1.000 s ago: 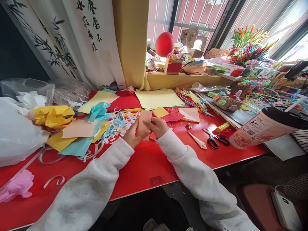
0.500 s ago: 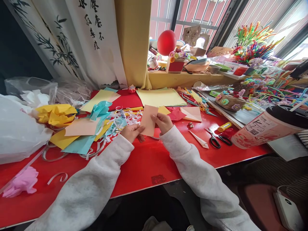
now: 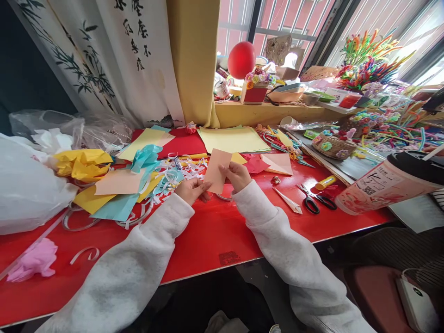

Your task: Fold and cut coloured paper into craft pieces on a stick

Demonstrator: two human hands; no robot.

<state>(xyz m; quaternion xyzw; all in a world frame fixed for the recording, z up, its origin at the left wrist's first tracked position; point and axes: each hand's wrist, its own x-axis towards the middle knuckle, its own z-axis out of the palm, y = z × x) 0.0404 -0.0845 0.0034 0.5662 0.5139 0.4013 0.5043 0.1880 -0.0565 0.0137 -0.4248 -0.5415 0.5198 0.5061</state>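
Note:
A small peach paper rectangle [image 3: 217, 170] is held up over the table, tilted slightly to the right. My right hand [image 3: 238, 175] pinches its right edge between thumb and fingers. At the paper's lower left corner, my left hand [image 3: 190, 190] has its thumb and fingers closed together at the edge. Behind the paper lie white paper shreds [image 3: 194, 172] and a red paper piece [image 3: 255, 163]. A folded peach paper [image 3: 277, 163] rests to the right of my right hand.
Scissors [image 3: 315, 199], a narrow folded paper cone [image 3: 288, 200] and a yellow glue stick [image 3: 325, 182] lie on the right. A drink cup [image 3: 378, 185] stands near the edge. Coloured paper sheets [image 3: 118, 207] and a white plastic bag [image 3: 31, 189] occupy the left.
The peach paper has tilted slightly clockwise, and its lower left corner shows more beside my left thumb. My right hand keeps its pinch. The whole view has shifted slightly.

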